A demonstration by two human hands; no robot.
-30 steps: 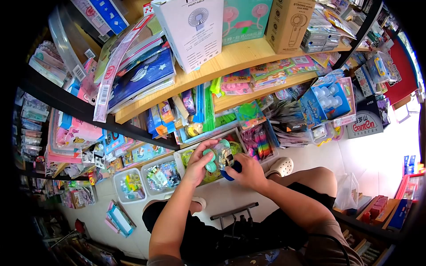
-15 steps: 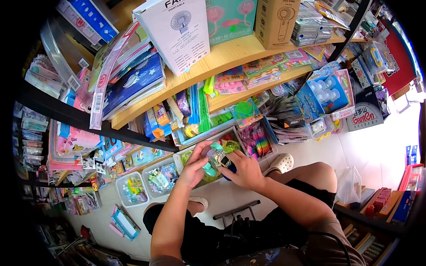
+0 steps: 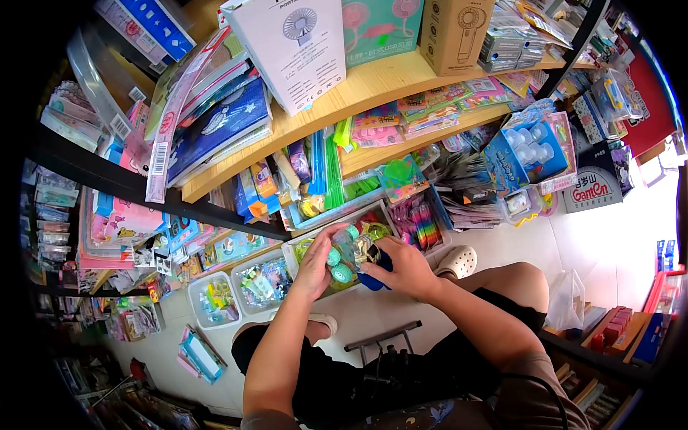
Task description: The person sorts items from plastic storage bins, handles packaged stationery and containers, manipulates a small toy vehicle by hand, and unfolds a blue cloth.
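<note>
The left hand [image 3: 313, 268] was cupped, fingers pointing up and away, holding the teal pieces [image 3: 342, 273] of a toy against its palm side; the right hand [image 3: 407, 269] was bent inward, its thumb and fingers closed on a dark blue piece [image 3: 374, 280]; between the two hands was a see-through part [image 3: 360, 251] with gold and black on it, and I could not tell which hand bore it, nor whether it was joined to the pieces; all of this was in front of the person's knees, above a long bin [image 3: 304, 249] with yellow-green goods in it; to the right of that bin stood another with rainbow-striped packets [image 3: 418, 223]; to the left were a white tub [image 3: 243, 299] of small clear bags and, just beside it, a tub [image 3: 197, 313] of yellow and blue toys; a light clog [image 3: 461, 262] showed near the right forearm, and a metal bar [image 3: 383, 335] lay between the legs; farther left, a blue packet [image 3: 201, 357] lay on the floor [image 3: 279, 362]; above the bins ran a wooden shelf [image 3: 373, 85] with a white fan box [image 3: 301, 64], a teal box [image 3: 380, 32] and a brown box [image 3: 455, 37] standing on it; to the right, a blue box [image 3: 504, 170] held clear domed items, near a dark carton [image 3: 591, 188] marked Ganten
</note>
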